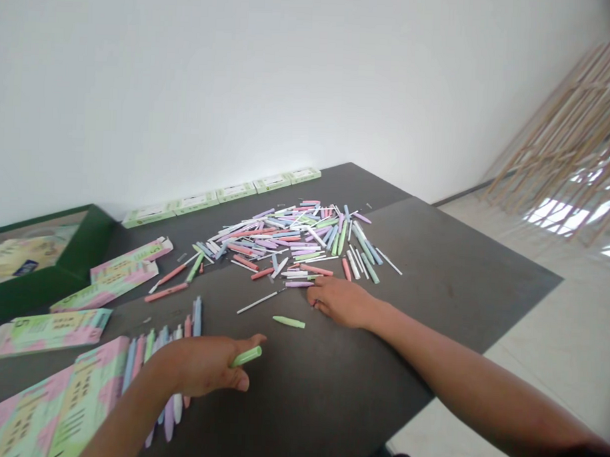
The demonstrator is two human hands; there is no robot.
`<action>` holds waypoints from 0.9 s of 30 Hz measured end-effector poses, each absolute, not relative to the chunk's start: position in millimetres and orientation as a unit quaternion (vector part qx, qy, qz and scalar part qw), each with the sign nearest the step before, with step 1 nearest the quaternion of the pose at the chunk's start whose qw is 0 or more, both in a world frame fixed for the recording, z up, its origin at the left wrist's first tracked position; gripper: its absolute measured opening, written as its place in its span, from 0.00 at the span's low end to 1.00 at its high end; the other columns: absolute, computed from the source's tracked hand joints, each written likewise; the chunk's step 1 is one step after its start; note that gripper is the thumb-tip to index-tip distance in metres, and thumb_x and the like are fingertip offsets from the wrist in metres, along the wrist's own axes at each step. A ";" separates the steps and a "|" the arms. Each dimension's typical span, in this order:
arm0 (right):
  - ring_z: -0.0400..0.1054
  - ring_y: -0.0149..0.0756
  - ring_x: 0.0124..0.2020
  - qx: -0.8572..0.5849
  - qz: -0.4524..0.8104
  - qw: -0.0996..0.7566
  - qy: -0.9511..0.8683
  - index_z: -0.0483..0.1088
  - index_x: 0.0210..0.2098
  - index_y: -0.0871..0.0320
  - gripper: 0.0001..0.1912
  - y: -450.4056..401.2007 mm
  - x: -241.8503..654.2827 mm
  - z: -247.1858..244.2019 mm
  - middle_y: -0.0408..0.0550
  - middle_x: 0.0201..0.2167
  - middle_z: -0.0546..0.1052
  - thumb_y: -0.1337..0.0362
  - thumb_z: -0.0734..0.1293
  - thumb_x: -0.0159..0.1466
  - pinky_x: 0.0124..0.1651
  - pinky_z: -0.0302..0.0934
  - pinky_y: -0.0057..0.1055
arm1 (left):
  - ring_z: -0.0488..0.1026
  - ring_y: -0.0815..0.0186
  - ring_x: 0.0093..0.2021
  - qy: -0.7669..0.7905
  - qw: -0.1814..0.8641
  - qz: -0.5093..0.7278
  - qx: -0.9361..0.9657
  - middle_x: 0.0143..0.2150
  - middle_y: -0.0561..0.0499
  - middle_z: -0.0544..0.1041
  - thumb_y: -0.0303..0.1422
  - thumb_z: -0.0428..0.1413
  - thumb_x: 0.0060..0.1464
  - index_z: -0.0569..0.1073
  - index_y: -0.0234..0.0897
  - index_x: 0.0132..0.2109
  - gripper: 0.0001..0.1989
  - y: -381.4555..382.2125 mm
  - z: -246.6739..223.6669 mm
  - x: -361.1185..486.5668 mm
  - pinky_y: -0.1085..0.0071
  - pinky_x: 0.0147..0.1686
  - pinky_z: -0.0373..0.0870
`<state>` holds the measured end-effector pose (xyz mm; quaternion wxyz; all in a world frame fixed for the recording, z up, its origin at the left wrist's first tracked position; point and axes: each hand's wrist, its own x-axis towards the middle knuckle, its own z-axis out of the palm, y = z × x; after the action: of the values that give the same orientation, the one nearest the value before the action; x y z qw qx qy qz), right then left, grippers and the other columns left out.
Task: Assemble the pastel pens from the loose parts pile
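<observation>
My left hand [207, 366] is closed around a light green pen barrel [247, 356], whose open end sticks out between thumb and forefinger. Beyond it on the table lies a short light green tapered pen part [289, 321]. At the near edge of the heap of loose pen parts [269, 242], my right hand [340, 301] rests with its fingers bent down and together. The fingertips are partly hidden, and what they grip cannot be made out. Touching or very near them is a purple pen part [298, 284]. A thin white refill [260, 301] lies to their left.
Beside my left forearm lies a row of pastel pens [196, 317] next to printed pink-green packs [86, 401]. More packs [56, 333] lie behind. A dark green box [92, 231] stands at the left. Flat green boxes [236, 191] line the wall. The table's [463, 274] edge is at right.
</observation>
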<state>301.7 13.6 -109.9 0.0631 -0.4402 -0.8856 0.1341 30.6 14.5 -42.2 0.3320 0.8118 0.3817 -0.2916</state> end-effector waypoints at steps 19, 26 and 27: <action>0.64 0.35 0.34 -0.594 0.097 0.243 -0.761 0.64 0.39 0.58 0.08 30.4 325.7 -101.9 0.48 0.34 0.72 0.68 0.56 0.63 0.36 0.53 0.28 | 0.74 0.53 0.36 0.403 0.285 -0.341 0.800 0.37 0.44 0.77 0.41 0.50 0.50 0.54 0.39 0.63 0.34 6.6 -27.1 45.5 0.66 0.33 0.66; 0.64 0.34 0.32 -0.604 0.104 0.180 -0.770 0.65 0.36 0.58 0.07 29.9 323.9 -106.3 0.47 0.32 0.72 0.66 0.57 0.62 0.32 0.52 0.27 | 0.73 0.50 0.42 0.401 0.272 -0.347 0.803 0.46 0.40 0.75 0.42 0.51 0.51 0.52 0.40 0.64 0.35 8.3 -39.4 43.2 0.63 0.37 0.66; 0.64 0.35 0.34 -0.594 0.096 0.168 -0.781 0.66 0.37 0.58 0.07 28.6 319.1 -107.7 0.48 0.34 0.72 0.66 0.58 0.62 0.34 0.52 0.28 | 0.73 0.50 0.42 0.398 0.270 -0.349 0.804 0.46 0.39 0.75 0.42 0.51 0.51 0.51 0.40 0.64 0.35 8.4 -39.9 43.7 0.63 0.37 0.66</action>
<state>319.1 28.6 -107.7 0.1684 -0.5943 -0.7806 0.0961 43.7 8.4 -39.9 0.2702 0.8045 0.3979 -0.3486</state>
